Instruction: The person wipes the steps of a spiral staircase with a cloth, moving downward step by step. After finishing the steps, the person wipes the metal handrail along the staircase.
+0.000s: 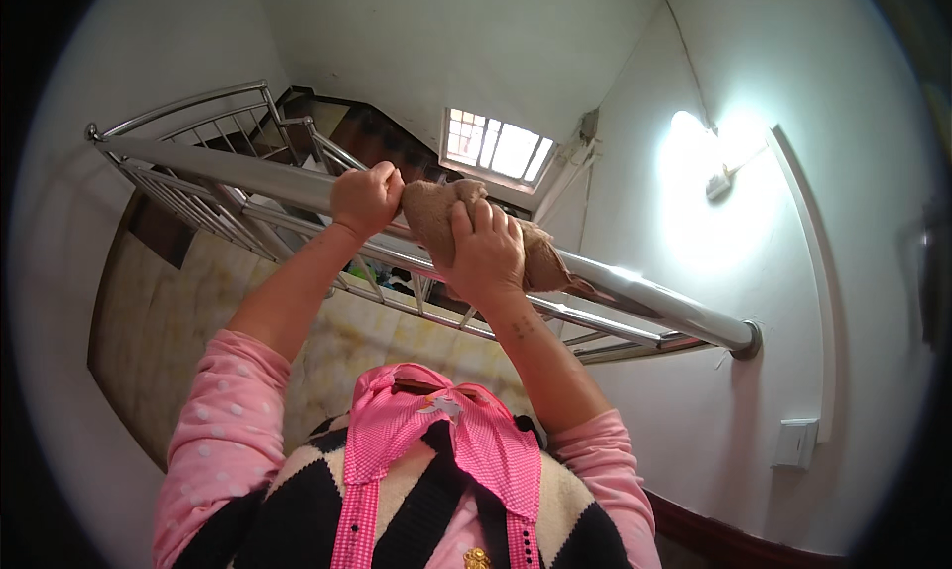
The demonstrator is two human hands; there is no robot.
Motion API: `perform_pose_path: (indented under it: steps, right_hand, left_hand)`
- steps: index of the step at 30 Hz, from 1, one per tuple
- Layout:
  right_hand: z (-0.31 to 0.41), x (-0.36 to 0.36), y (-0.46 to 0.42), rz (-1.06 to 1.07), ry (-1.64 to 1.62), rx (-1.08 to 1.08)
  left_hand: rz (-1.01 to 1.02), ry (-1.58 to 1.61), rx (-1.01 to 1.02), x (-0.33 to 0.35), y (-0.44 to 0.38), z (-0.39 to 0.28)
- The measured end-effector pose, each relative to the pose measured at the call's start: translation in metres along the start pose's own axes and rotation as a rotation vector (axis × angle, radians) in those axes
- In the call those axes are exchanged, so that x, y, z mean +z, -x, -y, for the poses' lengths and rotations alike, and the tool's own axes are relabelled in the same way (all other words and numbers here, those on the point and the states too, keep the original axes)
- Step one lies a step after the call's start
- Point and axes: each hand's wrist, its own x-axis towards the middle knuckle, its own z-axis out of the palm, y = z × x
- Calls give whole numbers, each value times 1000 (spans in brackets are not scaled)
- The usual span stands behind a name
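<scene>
A thick, polished metal handrail point(654, 295) slants across the view, with thinner rails and bars below it. My left hand point(367, 199) is closed around the handrail, just left of a brown cloth. The cloth point(433, 212) lies over the top of the rail and hangs partly down its near side. My right hand point(485, 253) presses on the cloth from above, fingers bent over it, gripping it against the rail. The rail's underside and my fingertips there are hidden.
The handrail meets the right wall at a round flange point(753, 340). A lit lamp point(692, 134) and a wall switch point(796, 444) are on that wall. Stairs and a window point(497, 148) lie beyond the railing. Tiled floor point(327, 346) shows beneath my arms.
</scene>
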Motion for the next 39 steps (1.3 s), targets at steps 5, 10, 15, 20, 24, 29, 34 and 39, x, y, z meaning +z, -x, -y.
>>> perform_pose_path:
  steps: [5, 10, 15, 20, 24, 29, 34, 39]
  right_hand:
    - [-8, -1, 3, -114, -59, -91]
    - [-71, -34, 57, -192, 91, -66]
    - [-161, -87, 145, -113, 212, 106]
    - [-153, -103, 143, -81, 338, 188]
    - [-93, -69, 92, -52, 334, 56]
    - [28, 32, -1, -52, 335, -6]
    - [163, 98, -105, -68, 153, -143]
    - [223, 143, -145, -224, 144, -205]
  left_hand:
    - [-7, -4, -7, 0, 0, 6]
    - [48, 191, 131, -16, -5, 42]
    - [-36, -154, 59, -53, -10, 173]
    - [84, -218, -86, -64, -9, 261]
    - [29, -175, -5, -66, -11, 243]
    - [59, -88, -30, -70, -9, 242]
    - [23, -83, -24, -73, -6, 244]
    - [-112, 76, -56, -63, -1, 257]
